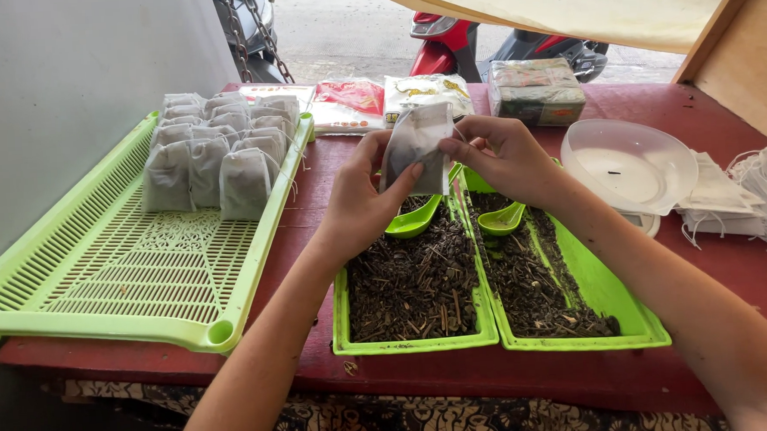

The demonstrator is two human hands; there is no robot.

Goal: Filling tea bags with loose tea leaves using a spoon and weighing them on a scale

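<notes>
Your left hand [361,199] and right hand [501,154] both pinch the small white filter bag [417,145], held above the two green trays of dried herb [414,283]. Keep the left grip closed low on the bag and draw the top shut evenly, over the trays so spills fall back in

Red-white packet [347,103], yellow-white packet [424,90], green box [537,91] along table's back.
</notes>
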